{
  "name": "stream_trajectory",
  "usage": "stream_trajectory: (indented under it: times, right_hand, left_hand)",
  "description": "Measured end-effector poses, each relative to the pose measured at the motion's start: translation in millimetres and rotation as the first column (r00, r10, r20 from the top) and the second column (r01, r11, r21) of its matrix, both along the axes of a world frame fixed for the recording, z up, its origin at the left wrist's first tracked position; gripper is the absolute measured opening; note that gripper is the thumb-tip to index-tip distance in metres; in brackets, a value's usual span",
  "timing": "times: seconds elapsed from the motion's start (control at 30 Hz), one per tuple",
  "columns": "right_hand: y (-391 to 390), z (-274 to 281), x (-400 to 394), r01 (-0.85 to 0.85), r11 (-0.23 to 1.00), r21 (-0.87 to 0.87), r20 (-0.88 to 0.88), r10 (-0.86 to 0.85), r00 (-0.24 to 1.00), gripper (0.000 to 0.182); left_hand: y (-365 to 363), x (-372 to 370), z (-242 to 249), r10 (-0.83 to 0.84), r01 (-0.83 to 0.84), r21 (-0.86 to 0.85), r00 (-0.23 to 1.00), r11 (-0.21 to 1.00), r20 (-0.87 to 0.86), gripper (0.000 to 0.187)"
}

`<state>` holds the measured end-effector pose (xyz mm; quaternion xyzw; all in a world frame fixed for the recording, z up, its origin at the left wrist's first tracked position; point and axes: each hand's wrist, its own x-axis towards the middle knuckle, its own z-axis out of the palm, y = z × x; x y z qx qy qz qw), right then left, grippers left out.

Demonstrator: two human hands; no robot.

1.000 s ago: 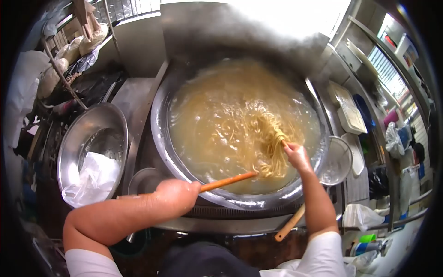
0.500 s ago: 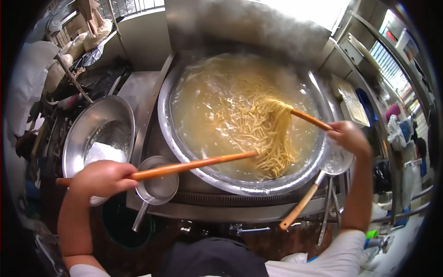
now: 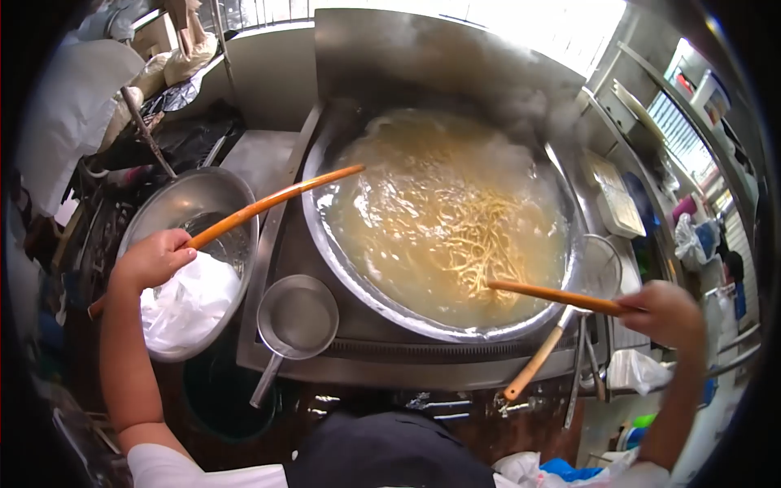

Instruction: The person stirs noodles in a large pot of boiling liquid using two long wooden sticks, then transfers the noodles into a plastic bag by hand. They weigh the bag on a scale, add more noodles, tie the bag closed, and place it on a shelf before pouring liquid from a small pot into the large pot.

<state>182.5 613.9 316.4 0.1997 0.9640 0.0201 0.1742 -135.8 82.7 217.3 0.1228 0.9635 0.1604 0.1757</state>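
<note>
Both sticks (image 3: 268,203) lifted, fingers (image 3: 167,252) wrapped.

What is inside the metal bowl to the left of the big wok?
The metal bowl holds crumpled white plastic at its near side. Whatever lies beneath the plastic is covered and cannot be seen.

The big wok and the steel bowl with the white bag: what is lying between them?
In the head view, a small steel ladle rests between the wok and bowl.

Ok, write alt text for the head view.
Each hand, left and right, holds a long wooden stick over a steaming wok of noodles in broth. A steel bowl sits to the left.
</note>
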Motion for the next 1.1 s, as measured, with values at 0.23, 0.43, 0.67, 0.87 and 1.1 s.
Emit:
stream_trajectory:
  times: [0.23, 0.43, 0.67, 0.87, 1.1]
  right_hand:
    - [11.0, -230.3, -116.6, 0.238, 0.837, -0.493, -0.265, -0.405, 0.875, 0.035]
    - [29.8, -360.0, -185.5, 0.123, 0.817, -0.564, -0.557, -0.486, 0.674, 0.041]
    - [127.5, -164.2, 12.7, 0.290, 0.599, -0.746, -0.192, -0.610, 0.769, 0.041]
    - [146.8, -3.4, 205.4, 0.585, 0.631, -0.510, -0.338, -0.772, 0.538, 0.034]
    - [119.7, -86.3, 16.8, 0.308, 0.951, 0.029, -0.204, -0.296, 0.933, 0.026]
  left_hand:
    - [-1.4, -31.5, -5.0, 0.097, -0.096, -0.030, 0.995, 0.995, 0.038, 0.026]
    - [102.7, -120.2, -60.0, -0.260, 0.215, -0.373, 0.963, 0.902, -0.074, 0.035]
    - [338.8, -151.3, -125.4, -0.186, 0.150, -0.391, 0.981, 0.908, -0.057, 0.035]
    - [447.9, -141.2, -129.1, -0.326, 0.286, -0.348, 0.943, 0.893, -0.061, 0.031]
    - [453.9, -65.1, -160.3, -0.506, 0.386, -0.453, 0.844, 0.803, -0.177, 0.024]
